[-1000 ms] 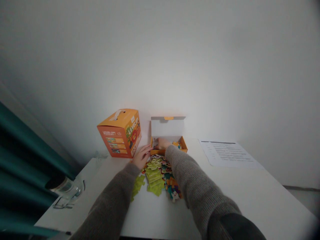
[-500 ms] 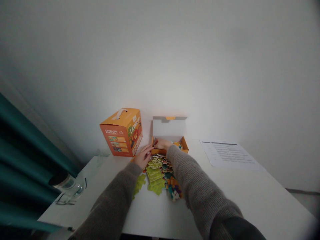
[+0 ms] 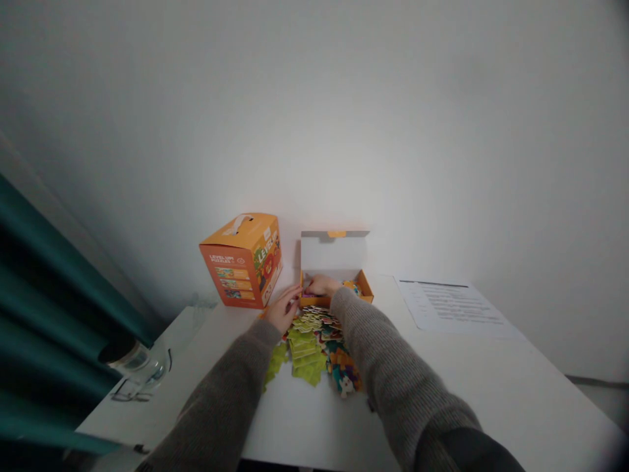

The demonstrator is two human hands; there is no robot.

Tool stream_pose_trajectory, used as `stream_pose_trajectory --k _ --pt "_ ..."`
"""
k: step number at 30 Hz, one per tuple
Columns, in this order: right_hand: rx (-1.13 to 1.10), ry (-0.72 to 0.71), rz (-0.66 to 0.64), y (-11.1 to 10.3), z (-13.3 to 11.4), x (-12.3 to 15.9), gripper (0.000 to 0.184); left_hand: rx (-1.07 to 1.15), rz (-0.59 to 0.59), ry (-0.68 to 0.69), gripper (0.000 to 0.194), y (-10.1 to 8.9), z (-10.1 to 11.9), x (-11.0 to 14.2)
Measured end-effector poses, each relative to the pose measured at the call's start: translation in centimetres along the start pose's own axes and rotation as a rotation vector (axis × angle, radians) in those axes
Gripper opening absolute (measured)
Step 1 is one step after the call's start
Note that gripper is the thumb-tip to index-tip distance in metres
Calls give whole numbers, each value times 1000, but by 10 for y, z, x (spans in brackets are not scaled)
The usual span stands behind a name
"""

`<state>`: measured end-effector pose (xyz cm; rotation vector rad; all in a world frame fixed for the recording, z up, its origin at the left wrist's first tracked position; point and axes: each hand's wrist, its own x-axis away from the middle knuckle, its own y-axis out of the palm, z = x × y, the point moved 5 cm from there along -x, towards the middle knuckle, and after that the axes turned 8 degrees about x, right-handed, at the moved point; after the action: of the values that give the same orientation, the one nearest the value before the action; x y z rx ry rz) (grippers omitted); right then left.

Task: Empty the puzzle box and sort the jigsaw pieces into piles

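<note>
Puzzle pieces (image 3: 307, 360) of flat card, with knobbed, interlocking outlines, lie in overlapping rows on the smooth white tabletop (image 3: 314, 429), just in front of a shallow rectangular box (image 3: 365, 286). The nearer left rows are plain lime green; those to the right carry glossy-looking print in orange, teal, purple and dark red, with a small white figure at the near end, and the rows by the box show pale edges. The box is orange card, white inside, its lid raised behind; colourful pieces lie in its right end. The right hand (image 3: 322, 286) reaches into its left end, and I cannot tell whether its fingers pinch anything. The left hand (image 3: 284, 311) is at the left front corner, fingers extended and close together, though their grip is unclear. Both sleeves are grey knit, the right visibly ribbed. A boxy orange carton (image 3: 233, 269) with printed sides stands left of the box.
</note>
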<state>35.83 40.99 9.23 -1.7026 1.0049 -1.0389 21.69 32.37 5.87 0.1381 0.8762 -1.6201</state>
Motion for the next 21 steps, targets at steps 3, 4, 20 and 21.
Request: stream_pose_trajectory --k 3,4,20,21 --pt "-8 -39 -63 0 2 3 20 -9 1 6 43 0 -2 0" --pt "-15 -54 -64 -1 4 6 20 -6 0 6 42 0 -2 0" --pt "-106 -357 176 -38 38 146 21 -133 -1 147 25 -10 72 -21" --pt "-71 -366 182 -31 36 153 22 -134 -54 150 24 -4 78 -27"
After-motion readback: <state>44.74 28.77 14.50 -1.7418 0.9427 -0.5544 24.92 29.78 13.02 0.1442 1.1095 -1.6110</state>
